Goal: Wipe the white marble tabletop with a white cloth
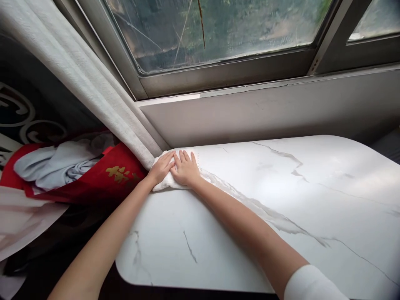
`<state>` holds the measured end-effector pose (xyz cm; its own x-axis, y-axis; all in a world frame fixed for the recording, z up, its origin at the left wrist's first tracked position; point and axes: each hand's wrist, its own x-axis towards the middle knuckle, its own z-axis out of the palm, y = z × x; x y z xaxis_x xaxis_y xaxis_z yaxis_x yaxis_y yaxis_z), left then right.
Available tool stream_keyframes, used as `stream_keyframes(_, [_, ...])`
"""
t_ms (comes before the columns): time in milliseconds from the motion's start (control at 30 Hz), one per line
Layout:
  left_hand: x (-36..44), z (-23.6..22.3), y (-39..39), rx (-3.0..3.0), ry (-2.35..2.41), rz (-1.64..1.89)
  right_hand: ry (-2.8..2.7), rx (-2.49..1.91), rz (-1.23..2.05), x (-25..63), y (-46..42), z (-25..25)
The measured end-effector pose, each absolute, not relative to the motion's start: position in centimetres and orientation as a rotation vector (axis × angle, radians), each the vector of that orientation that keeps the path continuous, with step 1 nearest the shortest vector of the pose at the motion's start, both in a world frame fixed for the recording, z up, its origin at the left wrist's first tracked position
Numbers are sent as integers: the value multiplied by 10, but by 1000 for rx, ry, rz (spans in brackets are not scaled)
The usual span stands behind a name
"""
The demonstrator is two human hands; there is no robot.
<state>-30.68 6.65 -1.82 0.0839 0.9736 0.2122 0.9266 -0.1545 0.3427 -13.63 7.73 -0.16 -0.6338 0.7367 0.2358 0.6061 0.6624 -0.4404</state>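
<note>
A white cloth (170,182) lies bunched on the far left corner of a white marble-patterned table (250,233). My left hand (161,167) presses flat on the cloth's left part, fingers stretched out. Beside it, my right hand (185,168) rests palm down on the same cloth with its fingers slightly spread. The fingertips of the two hands meet or nearly meet near the middle of the cloth. Most of the cloth's surface is hidden under both hands.
A pale curtain (93,87) hangs down to the table's far left corner. Behind the table stand a low wall (250,112) and a metal-framed window (225,75). To the left, a red bag (93,183) with gold lettering holds grey-white fabric (59,160).
</note>
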Motion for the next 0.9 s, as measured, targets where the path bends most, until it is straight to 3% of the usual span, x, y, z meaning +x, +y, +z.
stream_keyframes(500, [-219, -9, -125, 2249, 2075, 472, -2697, -693, 565, -39, -77, 12])
stream_keyframes(900, [-153, -12, -95, 2298, 2013, 524, -2718, -858, 625, 17, -51, 14])
